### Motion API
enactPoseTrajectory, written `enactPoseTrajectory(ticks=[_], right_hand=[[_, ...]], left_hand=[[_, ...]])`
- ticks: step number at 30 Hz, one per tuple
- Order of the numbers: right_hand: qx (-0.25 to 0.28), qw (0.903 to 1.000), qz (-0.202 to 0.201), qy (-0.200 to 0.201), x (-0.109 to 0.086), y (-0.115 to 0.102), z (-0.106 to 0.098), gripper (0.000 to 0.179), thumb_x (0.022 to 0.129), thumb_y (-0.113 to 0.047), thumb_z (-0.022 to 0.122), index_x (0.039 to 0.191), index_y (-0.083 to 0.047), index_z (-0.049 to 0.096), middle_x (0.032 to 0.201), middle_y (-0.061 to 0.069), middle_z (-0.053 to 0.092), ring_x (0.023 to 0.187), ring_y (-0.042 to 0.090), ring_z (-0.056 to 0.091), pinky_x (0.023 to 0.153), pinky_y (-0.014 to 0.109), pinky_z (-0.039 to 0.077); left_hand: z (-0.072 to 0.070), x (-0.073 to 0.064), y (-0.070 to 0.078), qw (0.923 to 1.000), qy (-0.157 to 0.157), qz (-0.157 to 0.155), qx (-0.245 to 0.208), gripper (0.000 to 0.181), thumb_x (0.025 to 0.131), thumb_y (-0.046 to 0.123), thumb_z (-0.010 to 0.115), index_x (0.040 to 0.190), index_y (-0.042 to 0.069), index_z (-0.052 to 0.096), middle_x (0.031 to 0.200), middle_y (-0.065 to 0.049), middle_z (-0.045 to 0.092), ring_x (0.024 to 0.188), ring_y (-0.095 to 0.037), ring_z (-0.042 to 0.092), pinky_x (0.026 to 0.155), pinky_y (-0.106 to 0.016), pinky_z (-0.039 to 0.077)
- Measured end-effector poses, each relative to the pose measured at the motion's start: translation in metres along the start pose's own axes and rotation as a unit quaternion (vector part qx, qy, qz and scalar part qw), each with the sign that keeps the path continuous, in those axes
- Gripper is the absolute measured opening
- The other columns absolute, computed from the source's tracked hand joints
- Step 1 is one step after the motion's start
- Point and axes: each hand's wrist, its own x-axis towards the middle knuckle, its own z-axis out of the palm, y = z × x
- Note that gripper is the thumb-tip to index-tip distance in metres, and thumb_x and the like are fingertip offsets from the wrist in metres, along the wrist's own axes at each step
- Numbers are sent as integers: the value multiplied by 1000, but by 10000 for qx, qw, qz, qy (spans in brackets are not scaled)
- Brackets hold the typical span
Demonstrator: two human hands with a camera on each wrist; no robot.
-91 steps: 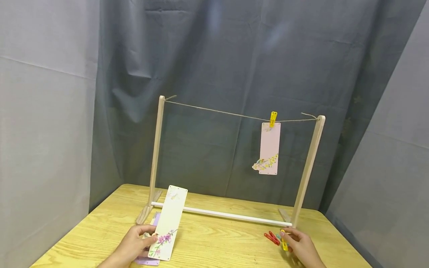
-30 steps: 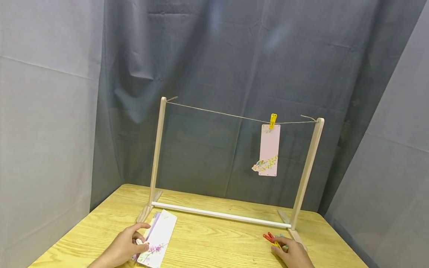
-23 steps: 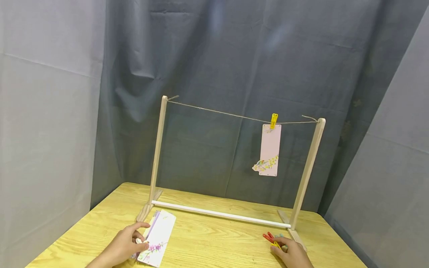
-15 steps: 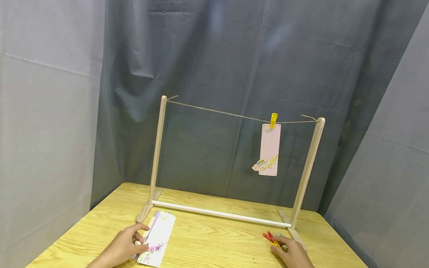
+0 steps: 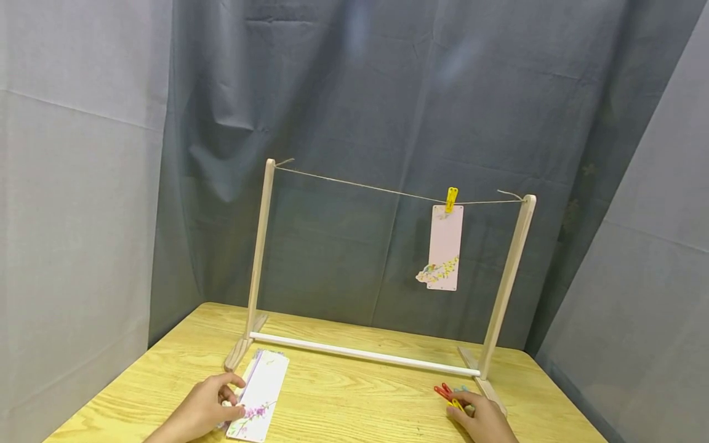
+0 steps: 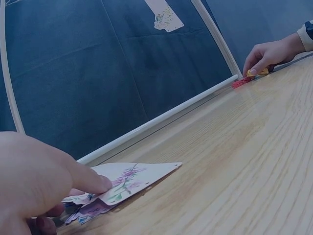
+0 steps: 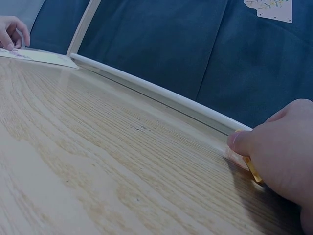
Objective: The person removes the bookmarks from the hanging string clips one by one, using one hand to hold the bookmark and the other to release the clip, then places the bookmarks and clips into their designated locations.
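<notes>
A white bookmark (image 5: pixel 260 394) with pink blossoms lies on top of a purple one (image 6: pixel 90 211), near the left foot of a wooden stand. My left hand (image 5: pixel 202 406) is at its left edge, thumb touching the white bookmark, index finger held apart and the other fingers bent beside the stack. My right hand (image 5: pixel 482 418) pinches a yellow clothespin (image 5: pixel 456 404) low over the table at the right. Red clothespins (image 5: pixel 442 391) and a pale teal one (image 5: pixel 461 388) lie just beyond its fingers. Part of the yellow clothespin is hidden by the hand.
The stand has two wooden posts (image 5: pixel 509 283), a white bottom bar (image 5: pixel 362 354) and a string (image 5: pixel 360 183) between the tops. A pink bookmark (image 5: pixel 445 246) hangs from the string by another yellow clothespin (image 5: pixel 451 200). Grey cloth (image 5: pixel 332 92) closes off the back.
The white bookmark was held up in my left hand and came down onto the purple one. My right hand moved slightly left with the yellow clothespin. Over the last half second little moves.
</notes>
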Motion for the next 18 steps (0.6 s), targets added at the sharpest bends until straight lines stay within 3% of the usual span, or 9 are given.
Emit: enactPoseTrajectory(ticks=[5,18], right_hand=[[-31,10000,-44,7,-1,-1,-1,39,79,-43,69,108,-16,67,97,-4,63,76,15,51,63,31,45],[-232,9993,-277,-8,0,-4,0,37,80,-42,68,107,-16,68,91,-9,62,74,13,51,59,25,44]], left_hand=[[0,0,0,9999,-18,-49,-145,42,74,22,78,106,2,58,77,-4,55,63,-20,52,52,-27,47],[0,-1,0,9999,37,-131,45,43,71,24,80,104,4,59,78,-2,54,68,-19,50,55,-26,45]])
